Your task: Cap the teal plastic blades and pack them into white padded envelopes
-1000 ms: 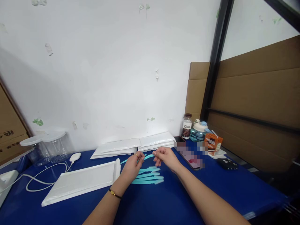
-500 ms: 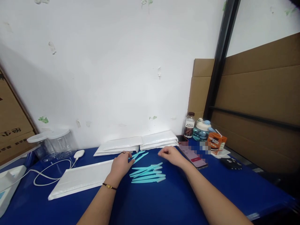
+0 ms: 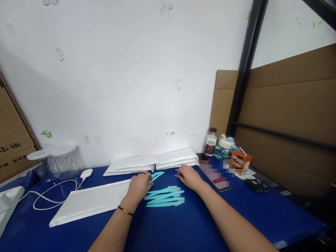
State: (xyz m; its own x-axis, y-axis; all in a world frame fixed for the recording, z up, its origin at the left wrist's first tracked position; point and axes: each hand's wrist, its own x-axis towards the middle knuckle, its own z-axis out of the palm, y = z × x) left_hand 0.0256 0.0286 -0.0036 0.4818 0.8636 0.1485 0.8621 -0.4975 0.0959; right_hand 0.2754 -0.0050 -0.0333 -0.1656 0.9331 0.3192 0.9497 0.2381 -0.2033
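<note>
Several turquoise sticks with pale tips point(image 3: 165, 196) lie in a loose pile at the middle of the blue table. Behind the pile, my left hand point(image 3: 139, 186) is over a few more turquoise sticks point(image 3: 158, 175), its fingers curled onto their left ends. To the right, my right hand point(image 3: 188, 175) has its fingers pinched together, with small pale tips showing at the fingertips; what they belong to is hidden. A white padded envelope point(image 3: 91, 201) lies flat left of my left hand.
White envelopes point(image 3: 178, 157) are stacked along the wall. A phone point(image 3: 216, 176), a brown-capped bottle point(image 3: 211, 142), a blue jug point(image 3: 223, 149) and an orange carton point(image 3: 240, 162) stand or lie at right. Clear jars point(image 3: 65, 162) and a white cable point(image 3: 43, 206) are at left.
The sticks in the pile lie closer together. My left hand has shifted slightly right, and pale tips now show at my right fingertips. The view has moved a little.
</note>
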